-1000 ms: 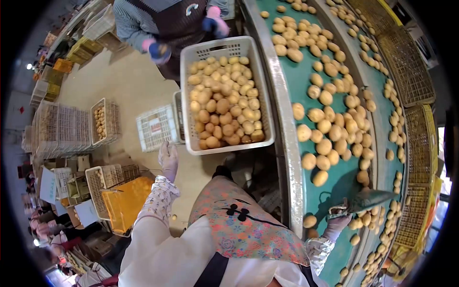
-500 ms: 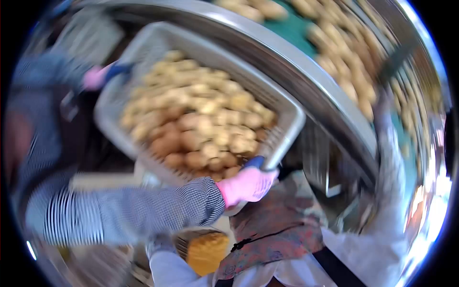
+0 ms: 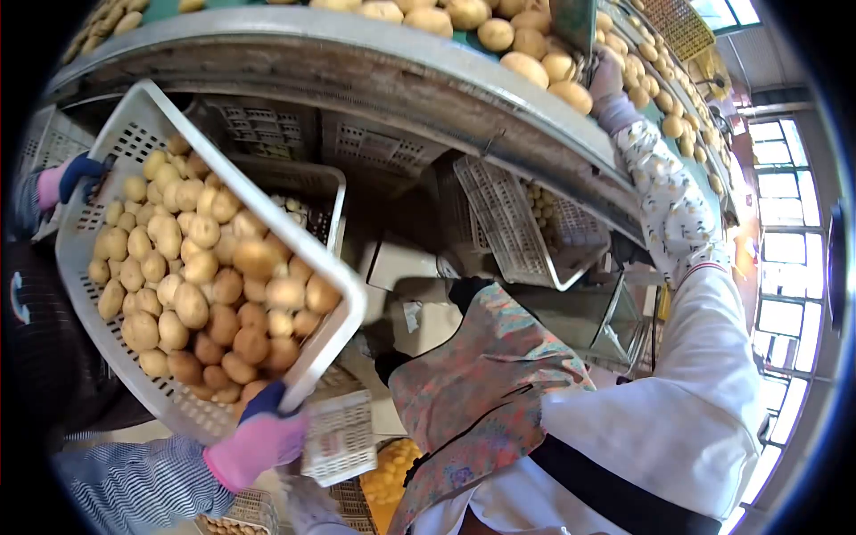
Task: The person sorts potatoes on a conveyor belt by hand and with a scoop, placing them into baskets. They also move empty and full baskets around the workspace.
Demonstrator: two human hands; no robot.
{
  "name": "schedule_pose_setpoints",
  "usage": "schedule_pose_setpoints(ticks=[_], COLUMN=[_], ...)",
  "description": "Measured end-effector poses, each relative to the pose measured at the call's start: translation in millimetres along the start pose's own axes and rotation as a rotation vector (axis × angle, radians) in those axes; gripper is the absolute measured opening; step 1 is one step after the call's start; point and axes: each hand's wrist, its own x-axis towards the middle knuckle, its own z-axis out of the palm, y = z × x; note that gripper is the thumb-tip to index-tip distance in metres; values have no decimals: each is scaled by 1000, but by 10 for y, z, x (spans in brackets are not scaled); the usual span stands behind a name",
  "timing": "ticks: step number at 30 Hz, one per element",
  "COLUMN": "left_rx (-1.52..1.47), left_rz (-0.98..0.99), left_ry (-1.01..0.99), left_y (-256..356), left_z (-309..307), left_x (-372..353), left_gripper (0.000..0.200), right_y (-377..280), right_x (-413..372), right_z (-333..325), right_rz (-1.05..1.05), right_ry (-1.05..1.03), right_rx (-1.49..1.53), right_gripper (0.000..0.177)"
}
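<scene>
My right hand (image 3: 606,78) is up at the conveyor, its fingers closed at the lower edge of a dark green board (image 3: 573,22) among potatoes (image 3: 526,69). My left hand (image 3: 308,497) is low in the view, beside a small white crate (image 3: 341,437); its fingers are hidden. Left of me, a co-worker in pink and blue gloves (image 3: 259,441) holds a large grey-white plastic crate (image 3: 343,308) by both ends. The crate is tilted and heaped with potatoes (image 3: 192,267).
The conveyor's metal rim (image 3: 401,40) curves across the top. Beneath it stand more plastic crates (image 3: 513,214), one with potatoes inside. A yellow container (image 3: 385,473) sits low near my apron (image 3: 490,357). Windows (image 3: 780,223) line the right side.
My view has turned right and sharpened. The co-worker's crate of potatoes now sits farther left, away from my apron. My right hand remains at the green board.
</scene>
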Motion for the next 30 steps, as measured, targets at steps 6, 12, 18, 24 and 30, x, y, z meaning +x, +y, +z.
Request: schedule_pose_setpoints(ticks=[6, 12, 18, 24, 30], left_rx=[628, 436, 302, 102, 171], left_rz=[229, 263, 92, 297, 401], left_ry=[1191, 1532, 1633, 1598, 1596], left_y=[-3249, -3080, -2674, -2233, -1322], left_z=[64, 1522, 2338, 2992, 2873], left_x=[491, -670, -1314, -1620, -1587], left_gripper=[38, 25, 29, 23, 20], right_y=[-56, 41, 430, 372, 451], right_x=[-166, 60, 280, 238, 310], right_z=[336, 790, 772, 760, 723], right_rz=[527, 687, 799, 734, 723], right_ry=[136, 308, 14, 75, 110], right_rx=[543, 797, 721, 759, 744], right_gripper=[19, 13, 15, 17, 16])
